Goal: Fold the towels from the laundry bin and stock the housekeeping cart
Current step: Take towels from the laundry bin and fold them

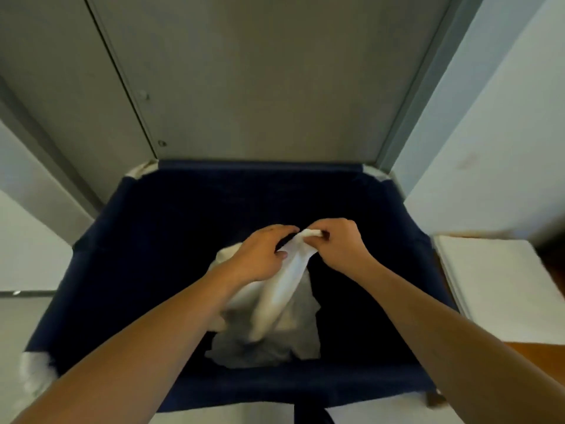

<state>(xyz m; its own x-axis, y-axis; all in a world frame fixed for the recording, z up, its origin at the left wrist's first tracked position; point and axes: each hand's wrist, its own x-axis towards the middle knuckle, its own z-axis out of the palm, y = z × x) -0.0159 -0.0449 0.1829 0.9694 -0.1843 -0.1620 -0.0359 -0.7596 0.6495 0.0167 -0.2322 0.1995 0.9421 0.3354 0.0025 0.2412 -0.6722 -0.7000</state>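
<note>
Reaching down over the laundry bin (128,240), both bare arms meet near the middle of the view, a little toward 12 o'clock from centre. The left hand (260,255) curls its fingers and thumb around the upper part of a white towel (281,289), its grip pressed onto the cloth just below the top edge. The right hand (339,243) pinches the towel's top corner between thumb and fingertips, so that a small roll of fabric shows at the pinch. The two hands sit just beside each other, nearly touching across the cloth.

From the hands the towel hangs in a twisted band toward 6 o'clock, its lower end reaching a heap of other white towels (275,347) lying at the bottom of the bin. The bin has dark navy fabric walls with pale corner pieces at 11 and 1 o'clock, and it fills most of the lower half of the view.

At 3 o'clock, just outside the bin's wall, a flat stack of folded white linen (495,276) rests on a brown surface (538,353). Behind the bin, toward 12 o'clock, stand grey panels (260,87), and a pale wall (504,133) runs along the right.
</note>
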